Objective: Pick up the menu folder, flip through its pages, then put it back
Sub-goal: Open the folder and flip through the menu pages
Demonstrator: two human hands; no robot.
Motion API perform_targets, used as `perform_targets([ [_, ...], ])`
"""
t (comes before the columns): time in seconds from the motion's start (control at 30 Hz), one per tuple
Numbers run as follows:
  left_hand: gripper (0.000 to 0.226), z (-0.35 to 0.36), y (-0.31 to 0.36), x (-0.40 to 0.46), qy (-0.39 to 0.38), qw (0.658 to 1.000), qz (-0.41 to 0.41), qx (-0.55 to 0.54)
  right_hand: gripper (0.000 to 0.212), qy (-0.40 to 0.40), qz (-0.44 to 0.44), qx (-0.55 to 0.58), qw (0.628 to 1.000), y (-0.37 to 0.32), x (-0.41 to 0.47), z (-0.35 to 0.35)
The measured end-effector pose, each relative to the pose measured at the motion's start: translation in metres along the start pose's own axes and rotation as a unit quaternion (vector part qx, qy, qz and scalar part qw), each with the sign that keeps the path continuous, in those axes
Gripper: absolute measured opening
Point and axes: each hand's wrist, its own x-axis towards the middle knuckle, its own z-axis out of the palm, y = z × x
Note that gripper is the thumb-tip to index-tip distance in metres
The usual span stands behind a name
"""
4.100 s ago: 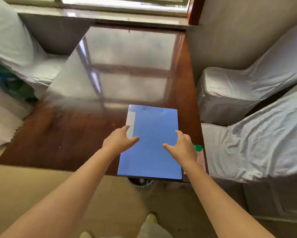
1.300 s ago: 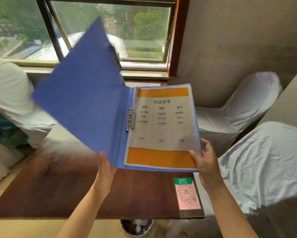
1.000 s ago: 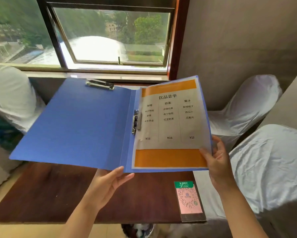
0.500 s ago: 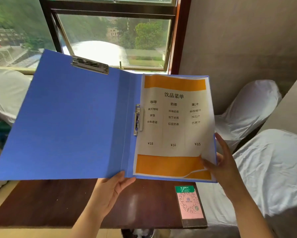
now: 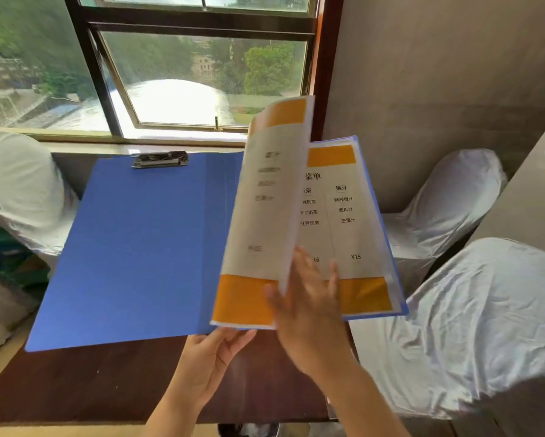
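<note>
The dark brown wooden table [image 5: 107,383] fills the lower left, its far part hidden behind the open folder and its right edge covered by the right forearm. White cloth-covered chairs [image 5: 473,326] stand to the right, the nearer one cut off by the frame edge; another at the left [image 5: 19,190] is blurred. The blue plastic menu folder [image 5: 132,247] is held open in the air above the table, its front cover spread to the left with a metal clip [image 5: 159,159] at its top edge. A laminated white menu page with orange bands [image 5: 258,216] stands curled upright mid-turn, its print smeared and unreadable, and it hides the left column of the next printed page [image 5: 347,222] lying flat beneath. The left hand [image 5: 211,357] supports the folder from below at the spine, fingers loosely curled under its bottom edge. The right hand [image 5: 309,313] is open with fingers spread, the thumb and fingertips touching the lifted page's lower corner; motion blur leaves the grip unclear.
</note>
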Motion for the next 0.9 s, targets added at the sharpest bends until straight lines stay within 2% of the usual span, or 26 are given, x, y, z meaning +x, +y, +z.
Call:
perform_targets([
  [0.07,0.034,-0.001,-0.003,-0.002,-0.003,1.000,0.003,0.027,0.073,-0.068,-0.026,0.029,0.997,-0.016,0.000,0.017],
  [0.2,0.048,0.004,-0.001,-0.011,-0.048,0.995,0.037,0.083,0.072,-0.159,-0.087,-0.061,0.982,-0.030,-0.003,0.046],
  [0.3,0.047,0.003,-0.001,-0.017,-0.036,0.994,0.046,0.093,0.075,-0.185,-0.097,-0.065,0.976,-0.034,-0.005,0.052],
  [0.4,0.054,0.001,0.006,-0.015,-0.055,0.987,0.015,0.147,0.072,-0.187,-0.115,-0.031,0.975,-0.032,-0.004,0.039],
  [0.47,0.049,-0.004,0.012,-0.010,-0.056,0.988,-0.012,0.140,0.061,-0.132,-0.119,-0.014,0.984,-0.023,-0.003,0.023],
  [0.53,0.047,-0.009,0.015,-0.005,-0.050,0.994,-0.018,0.100,0.055,0.012,-0.098,-0.029,0.995,-0.002,-0.001,0.000],
  [0.6,0.050,-0.013,0.016,-0.002,-0.044,0.997,-0.025,0.062,0.059,0.139,-0.035,-0.062,0.988,0.029,0.002,-0.028],
  [0.63,0.050,-0.013,0.017,-0.001,-0.041,0.997,-0.027,0.051,0.067,0.154,0.015,-0.079,0.985,0.045,0.002,-0.043],
  [0.67,0.050,-0.014,0.019,0.000,-0.039,0.998,-0.028,0.046,0.075,0.130,0.070,-0.077,0.986,0.060,0.002,-0.058],
  [0.7,0.049,-0.014,0.019,0.001,-0.038,0.998,-0.028,0.045,0.081,0.071,0.123,-0.035,0.989,0.075,0.000,-0.071],
  [0.73,0.048,-0.013,0.020,0.001,-0.036,0.998,-0.028,0.045,0.082,0.001,0.161,0.060,0.985,0.086,-0.002,-0.082],
  [0.77,0.047,-0.013,0.020,0.002,-0.035,0.998,-0.026,0.044,0.081,-0.058,0.182,0.182,0.965,0.094,-0.005,-0.090],
  [0.8,0.047,-0.013,0.021,0.002,-0.033,0.998,-0.023,0.042,0.078,-0.096,0.180,0.272,0.941,0.101,-0.007,-0.096],
  [0.83,0.047,-0.013,0.021,0.002,-0.032,0.998,-0.022,0.041,0.074,-0.118,0.161,0.313,0.928,0.106,-0.009,-0.101],
  [0.9,0.047,-0.013,0.022,0.002,-0.032,0.998,-0.022,0.041,0.064,-0.145,0.143,0.334,0.920,0.114,-0.011,-0.106],
])
